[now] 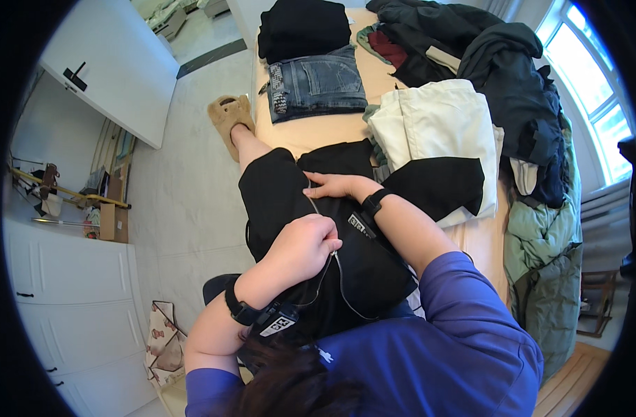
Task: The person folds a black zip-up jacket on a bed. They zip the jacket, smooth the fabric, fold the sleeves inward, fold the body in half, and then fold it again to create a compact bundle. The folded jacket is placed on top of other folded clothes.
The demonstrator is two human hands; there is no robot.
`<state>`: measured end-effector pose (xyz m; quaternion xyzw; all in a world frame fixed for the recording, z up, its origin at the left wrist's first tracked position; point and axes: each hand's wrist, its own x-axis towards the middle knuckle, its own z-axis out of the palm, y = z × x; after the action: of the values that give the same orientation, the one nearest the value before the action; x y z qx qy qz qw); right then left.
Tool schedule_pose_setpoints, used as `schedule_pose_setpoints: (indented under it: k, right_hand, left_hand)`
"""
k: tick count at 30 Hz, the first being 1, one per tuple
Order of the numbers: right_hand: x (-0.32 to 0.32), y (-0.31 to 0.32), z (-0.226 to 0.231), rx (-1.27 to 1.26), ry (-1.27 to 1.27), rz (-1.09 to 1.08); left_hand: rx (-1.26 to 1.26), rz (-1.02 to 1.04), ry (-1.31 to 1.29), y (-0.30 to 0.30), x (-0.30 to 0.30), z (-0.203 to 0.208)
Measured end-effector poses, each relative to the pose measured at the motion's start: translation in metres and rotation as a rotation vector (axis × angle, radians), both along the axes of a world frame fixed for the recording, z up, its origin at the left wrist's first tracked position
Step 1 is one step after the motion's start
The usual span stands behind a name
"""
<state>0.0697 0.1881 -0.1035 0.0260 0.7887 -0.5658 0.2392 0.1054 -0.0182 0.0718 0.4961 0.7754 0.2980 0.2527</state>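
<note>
One black cloth garment (pixel 372 263), probably soft, lies by the left edge of the peach-sheeted bed (pixel 290 133), best held along its metal zip (pixel 340 276), where my left hand (pixel 303 242) pinches; my right hand's (pixel 339 185) grip is unclear.

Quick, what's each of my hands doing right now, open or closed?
Left hand: closed, pinching at the zipper of the black garment.
Right hand: on the garment beside the zipper; whether it grips cloth can't be told.
</note>
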Motion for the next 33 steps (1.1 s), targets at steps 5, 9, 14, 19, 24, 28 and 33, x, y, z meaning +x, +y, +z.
schedule_pose_setpoints:
  k: [5,9,14,19,24,28,33]
  right_hand:
    - [0.0,0.001,-0.012,-0.032,0.059,-0.017]
    - [-0.004,0.0,-0.016,-0.01,0.034,-0.036]
    - [-0.001,-0.003,-0.007,0.025,0.021,-0.057]
    - [0.01,-0.008,0.011,-0.118,0.04,-0.038]
    - [0.02,-0.022,0.058,0.282,0.119,-0.125]
    - [0.072,-0.033,0.107,-0.066,0.126,-0.116]
    - [0.122,-0.076,0.098,-0.175,0.202,-0.14]
  left_hand:
    - [0.027,0.073,0.047,-0.02,0.012,-0.001]
    - [0.097,0.109,0.082,-0.025,0.015,-0.006]
    - [0.2,0.136,0.172,-0.034,0.022,-0.015]
    - [0.125,0.119,0.026,-0.055,0.02,-0.027]
    - [0.24,0.271,0.09,-0.059,0.024,-0.046]
    - [0.374,0.393,0.116,-0.052,0.022,-0.058]
    - [0.343,0.365,-0.033,-0.049,0.018,-0.065]
